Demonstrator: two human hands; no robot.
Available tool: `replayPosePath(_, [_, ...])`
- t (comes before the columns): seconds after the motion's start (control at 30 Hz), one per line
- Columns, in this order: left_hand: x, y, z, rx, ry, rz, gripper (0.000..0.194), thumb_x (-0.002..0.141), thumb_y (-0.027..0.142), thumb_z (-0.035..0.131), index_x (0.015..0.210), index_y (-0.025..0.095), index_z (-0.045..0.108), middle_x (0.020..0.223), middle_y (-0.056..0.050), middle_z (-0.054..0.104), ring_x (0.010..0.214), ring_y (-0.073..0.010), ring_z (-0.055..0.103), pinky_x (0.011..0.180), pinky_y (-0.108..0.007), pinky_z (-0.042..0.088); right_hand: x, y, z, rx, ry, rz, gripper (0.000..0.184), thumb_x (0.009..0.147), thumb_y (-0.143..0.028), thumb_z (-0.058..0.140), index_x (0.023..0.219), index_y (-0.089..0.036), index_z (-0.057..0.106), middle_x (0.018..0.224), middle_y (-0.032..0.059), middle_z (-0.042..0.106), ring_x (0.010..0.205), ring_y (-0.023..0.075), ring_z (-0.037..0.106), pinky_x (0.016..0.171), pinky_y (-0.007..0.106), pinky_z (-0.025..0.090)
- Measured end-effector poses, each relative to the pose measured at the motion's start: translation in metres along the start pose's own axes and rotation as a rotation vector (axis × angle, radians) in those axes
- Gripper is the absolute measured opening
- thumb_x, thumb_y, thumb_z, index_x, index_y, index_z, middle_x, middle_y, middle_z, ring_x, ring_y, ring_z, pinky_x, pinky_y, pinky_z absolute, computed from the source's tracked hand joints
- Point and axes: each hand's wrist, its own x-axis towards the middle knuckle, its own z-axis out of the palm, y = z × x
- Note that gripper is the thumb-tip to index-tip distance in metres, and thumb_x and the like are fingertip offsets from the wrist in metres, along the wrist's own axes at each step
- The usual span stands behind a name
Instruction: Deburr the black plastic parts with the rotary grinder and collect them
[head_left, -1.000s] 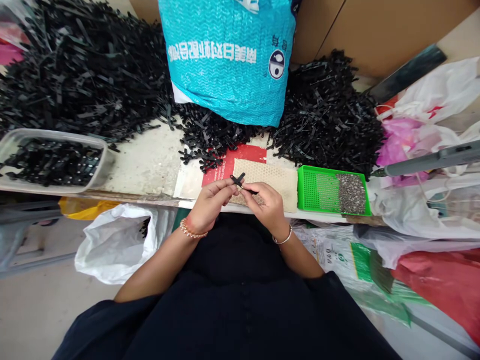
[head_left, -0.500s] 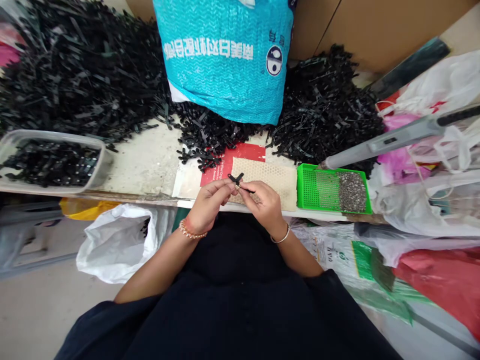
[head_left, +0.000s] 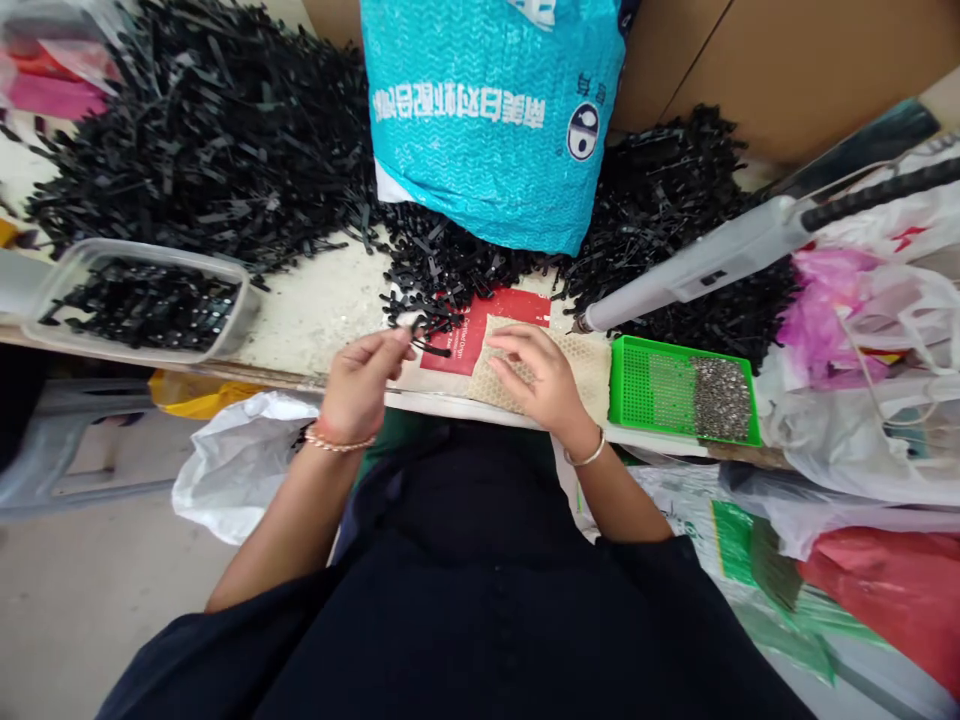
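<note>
My left hand [head_left: 360,380] pinches a thin black plastic piece [head_left: 430,346] between thumb and fingers, held over the bench near its front edge. To the right, my right hand [head_left: 541,375] hovers above a beige textured mat [head_left: 592,355], fingers apart and nothing in them. A red printed sheet [head_left: 465,345] lies between the hands. Just beyond the left fingertips is a small cluster of similar black pieces [head_left: 420,300]. At the right, a green perforated tray [head_left: 637,385] holds many tiny metal parts [head_left: 721,398].
Large heaps of black pieces [head_left: 225,140] fill the back. A blue bag [head_left: 487,130] stands amid them. A clear plastic tub [head_left: 244,315] of black pieces sits left. A grey electric screwdriver [head_left: 697,265] slants over the tray's back. A white sack [head_left: 240,470] hangs below the bench.
My hands, together before on a black cross-shaped piece, have parted. The left moved left with a black piece; the right let go and opened. The screwdriver's tip shifted left. The view turned slightly.
</note>
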Motion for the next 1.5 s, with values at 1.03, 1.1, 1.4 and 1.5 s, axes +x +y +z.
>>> replayPosePath(1.03, [-0.01,-0.002,-0.02,-0.273,-0.327,-0.21,0.044,0.069,0.06,0.096,0.077,0.02,0.081,0.08,-0.004,0.077,0.08,-0.0198,0.074,0.092,-0.041,0.063,0.056,0.001,0.067,0.675,-0.13,0.466,0.045,0.08,-0.051,0.089,0.106,-0.024,0.066,0.099,0.0018,0.076,0.092,0.0154,0.075,0.088,0.033,0.067])
replayPosePath(1.1, [-0.012,-0.002,-0.017,-0.266,-0.334,-0.217,0.044,0.07,0.06,0.096,0.079,0.019,0.082,0.086,-0.006,0.079,0.084,-0.0216,0.076,0.092,-0.042,0.064,0.05,0.001,0.067,0.64,-0.11,0.453,0.044,0.082,-0.052,0.087,0.108,-0.024,0.065,0.1,0.0022,0.076,0.09,0.0152,0.074,0.083,0.031,0.067])
replayPosePath(1.4, [-0.021,-0.002,-0.002,-0.257,-0.277,-0.203,0.042,0.069,0.055,0.097,0.081,0.017,0.084,0.089,-0.007,0.082,0.09,-0.0216,0.078,0.1,-0.04,0.061,0.03,0.003,0.041,0.504,-0.134,0.358,0.048,0.092,-0.044,0.08,0.134,-0.026,0.067,0.118,0.0053,0.078,0.091,0.0154,0.075,0.086,0.033,0.067])
replayPosePath(1.5, [-0.024,-0.001,0.002,-0.265,-0.245,-0.211,0.041,0.068,0.053,0.099,0.082,0.017,0.085,0.089,-0.007,0.083,0.088,-0.0206,0.078,0.1,-0.039,0.061,0.025,0.003,0.033,0.535,-0.13,0.387,0.038,0.094,-0.045,0.077,0.126,-0.023,0.075,0.118,0.0066,0.079,0.093,0.015,0.075,0.088,0.033,0.066])
